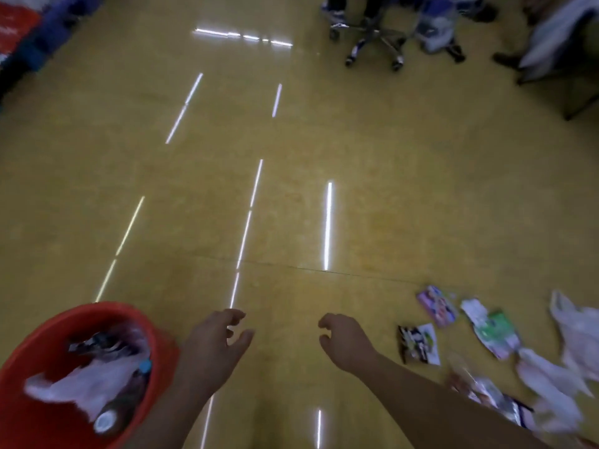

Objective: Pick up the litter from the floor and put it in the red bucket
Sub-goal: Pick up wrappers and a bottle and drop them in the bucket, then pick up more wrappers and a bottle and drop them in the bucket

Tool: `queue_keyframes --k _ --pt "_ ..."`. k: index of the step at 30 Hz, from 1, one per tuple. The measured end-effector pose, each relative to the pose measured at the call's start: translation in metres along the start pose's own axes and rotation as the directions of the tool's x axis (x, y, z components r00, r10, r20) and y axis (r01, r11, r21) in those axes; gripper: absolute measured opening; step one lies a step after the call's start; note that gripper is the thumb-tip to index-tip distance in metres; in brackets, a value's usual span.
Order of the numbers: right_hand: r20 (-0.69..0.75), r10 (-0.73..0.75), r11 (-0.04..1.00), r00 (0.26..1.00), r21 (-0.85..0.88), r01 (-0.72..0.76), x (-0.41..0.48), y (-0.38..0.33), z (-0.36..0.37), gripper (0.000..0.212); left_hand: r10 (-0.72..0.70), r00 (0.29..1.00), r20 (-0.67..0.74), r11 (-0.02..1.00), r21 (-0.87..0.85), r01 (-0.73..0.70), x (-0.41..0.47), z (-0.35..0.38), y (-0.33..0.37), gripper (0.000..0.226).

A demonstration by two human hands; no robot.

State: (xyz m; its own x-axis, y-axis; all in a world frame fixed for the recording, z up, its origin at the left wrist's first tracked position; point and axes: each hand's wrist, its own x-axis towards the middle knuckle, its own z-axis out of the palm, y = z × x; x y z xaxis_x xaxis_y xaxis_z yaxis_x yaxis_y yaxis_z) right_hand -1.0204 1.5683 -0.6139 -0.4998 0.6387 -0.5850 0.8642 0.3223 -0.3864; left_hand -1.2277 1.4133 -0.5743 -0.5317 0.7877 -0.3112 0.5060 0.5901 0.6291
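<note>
The red bucket (39, 335) stands at the lower left, holding a white plastic bag, a dark wrapper and a bottle. My left hand (214, 345) hovers just right of its rim, fingers loosely curled and holding nothing. My right hand (343, 338) hangs beside it, also loose and holding nothing. Litter lies on the yellow floor to the right: a black and white packet (419, 343), a pink packet (437, 306), a green and white packet (492, 328), white plastic bags (577, 335) and a clear wrapper (486, 390).
A swivel chair base (376, 37) and people's legs stand at the far right top. A dark table leg (580, 102) is at the right edge. Blue and red items (29, 30) line the upper left. Bare shiny floor fills the middle.
</note>
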Motion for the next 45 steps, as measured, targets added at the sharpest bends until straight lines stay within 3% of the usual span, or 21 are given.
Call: queue_keyframes --k 15,25,36,45 --pt "-0.025 0.325 0.916 0.945 0.258 -0.308 -0.102 0.266 -0.062 0.039 0.209 0.944 0.255 0.95 0.177 -0.258 0.004 0.142 0.212 0.042" --pt "0.053 0.429 0.853 0.902 0.306 -0.423 -0.15 0.417 -0.074 0.039 0.218 0.872 0.438 0.884 0.29 -0.367 0.008 0.259 0.314 0.053" --pt "0.085 0.648 0.679 0.757 0.385 -0.625 -0.14 0.53 -0.025 0.046 0.204 0.762 0.614 0.789 0.358 -0.5 0.041 0.386 0.314 0.063" --pt "0.019 0.703 0.611 0.711 0.497 -0.617 -0.075 0.591 0.049 0.055 0.232 0.685 0.691 0.674 0.393 -0.625 0.094 0.524 0.247 0.079"
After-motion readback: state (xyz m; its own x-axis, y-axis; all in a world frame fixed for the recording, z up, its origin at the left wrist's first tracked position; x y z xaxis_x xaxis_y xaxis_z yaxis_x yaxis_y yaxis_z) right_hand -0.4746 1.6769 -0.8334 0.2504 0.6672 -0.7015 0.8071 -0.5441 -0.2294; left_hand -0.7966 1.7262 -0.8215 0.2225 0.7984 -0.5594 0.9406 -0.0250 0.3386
